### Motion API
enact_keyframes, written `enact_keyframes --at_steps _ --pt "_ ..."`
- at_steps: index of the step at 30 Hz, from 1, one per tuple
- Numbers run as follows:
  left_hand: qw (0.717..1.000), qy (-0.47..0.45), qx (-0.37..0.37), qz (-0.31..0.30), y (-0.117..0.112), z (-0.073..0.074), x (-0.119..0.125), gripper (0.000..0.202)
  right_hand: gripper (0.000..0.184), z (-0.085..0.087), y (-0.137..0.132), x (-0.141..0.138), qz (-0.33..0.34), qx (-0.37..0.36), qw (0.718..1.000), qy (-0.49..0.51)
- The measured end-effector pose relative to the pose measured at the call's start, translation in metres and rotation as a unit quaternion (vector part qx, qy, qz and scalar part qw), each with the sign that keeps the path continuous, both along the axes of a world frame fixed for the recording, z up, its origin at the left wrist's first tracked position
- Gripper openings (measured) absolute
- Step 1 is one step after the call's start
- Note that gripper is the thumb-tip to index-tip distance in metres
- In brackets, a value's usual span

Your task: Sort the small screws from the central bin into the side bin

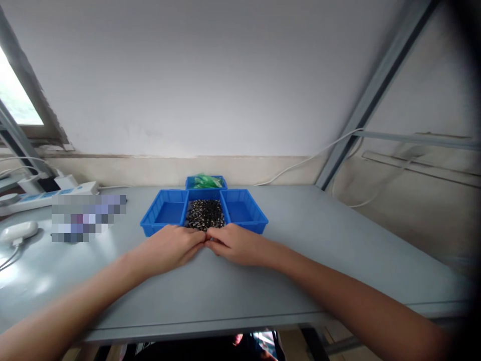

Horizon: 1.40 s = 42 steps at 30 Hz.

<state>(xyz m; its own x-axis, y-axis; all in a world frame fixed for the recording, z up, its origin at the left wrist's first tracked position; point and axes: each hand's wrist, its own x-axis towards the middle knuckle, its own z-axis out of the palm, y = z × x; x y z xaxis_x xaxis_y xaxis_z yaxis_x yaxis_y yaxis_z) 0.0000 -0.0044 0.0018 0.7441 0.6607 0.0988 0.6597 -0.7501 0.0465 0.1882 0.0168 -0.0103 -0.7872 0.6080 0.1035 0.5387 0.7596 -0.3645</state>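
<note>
My left hand (176,246) and my right hand (233,244) meet fingertip to fingertip just in front of the middle blue bin (205,193). Both are closed, with thumbs and fingers pinched together. Whatever they hold between them is too small or too hidden to make out. Behind the fingers, the middle bin carries a heap of small dark and shiny metal pieces (206,212). A left blue bin (170,212) and a right blue bin (243,206) flank it, their floors bare.
Behind the bins, a smaller blue bin (190,184) holds green plastic (206,180). On the grey table (319,240), a white power strip (78,190), a white charger-like device (19,231) and a blurred-out item (88,219) lie at left. A white cable (296,164) runs along the wall.
</note>
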Motion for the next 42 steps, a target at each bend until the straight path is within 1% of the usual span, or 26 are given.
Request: enact_keyframes --at_steps 6,9,14,16,19,22,24,27,32,42 --pt "1.000 0.006 -0.002 -0.005 0.0015 -0.0027 -0.0011 0.018 0.016 -0.0017 -0.0005 0.0004 -0.025 0.005 0.999 -0.019" --pt "1.000 0.008 0.005 0.003 0.0010 -0.0023 -0.0006 0.020 0.015 -0.0011 -0.0004 0.0005 -0.031 0.014 0.999 -0.030" --pt "1.000 0.018 0.009 0.020 -0.0002 -0.0021 -0.0006 0.026 0.019 0.0009 -0.0008 0.0000 -0.028 0.025 0.999 -0.038" --pt "1.000 0.020 0.008 0.022 0.0001 -0.0027 -0.0008 0.026 0.019 0.0016 -0.0016 0.0002 -0.030 0.015 0.999 -0.030" --pt "1.000 0.019 0.001 0.021 0.0009 -0.0034 -0.0006 0.025 0.019 0.0028 -0.0025 0.0016 -0.034 -0.026 0.999 -0.003" --pt "0.999 0.022 -0.004 0.031 0.0010 -0.0027 0.0001 0.025 0.028 0.0044 -0.0022 0.0037 -0.014 -0.069 0.997 0.027" --pt "0.999 0.025 -0.003 0.036 0.0005 -0.0019 0.0005 0.024 0.029 0.0051 -0.0014 0.0046 0.006 -0.081 0.996 0.038" --pt "0.999 0.021 0.001 0.027 -0.0001 -0.0012 0.0007 0.023 0.025 0.0043 0.0003 0.0046 0.012 -0.080 0.996 0.041" --pt "1.000 0.009 0.002 0.020 0.0012 -0.0020 0.0007 0.024 0.023 0.0008 0.0022 0.0041 -0.002 -0.085 0.995 0.044" --pt "0.999 -0.003 0.011 0.043 0.0023 -0.0047 -0.0024 0.023 0.024 0.0032 0.0010 0.0039 -0.007 -0.067 0.997 0.041"
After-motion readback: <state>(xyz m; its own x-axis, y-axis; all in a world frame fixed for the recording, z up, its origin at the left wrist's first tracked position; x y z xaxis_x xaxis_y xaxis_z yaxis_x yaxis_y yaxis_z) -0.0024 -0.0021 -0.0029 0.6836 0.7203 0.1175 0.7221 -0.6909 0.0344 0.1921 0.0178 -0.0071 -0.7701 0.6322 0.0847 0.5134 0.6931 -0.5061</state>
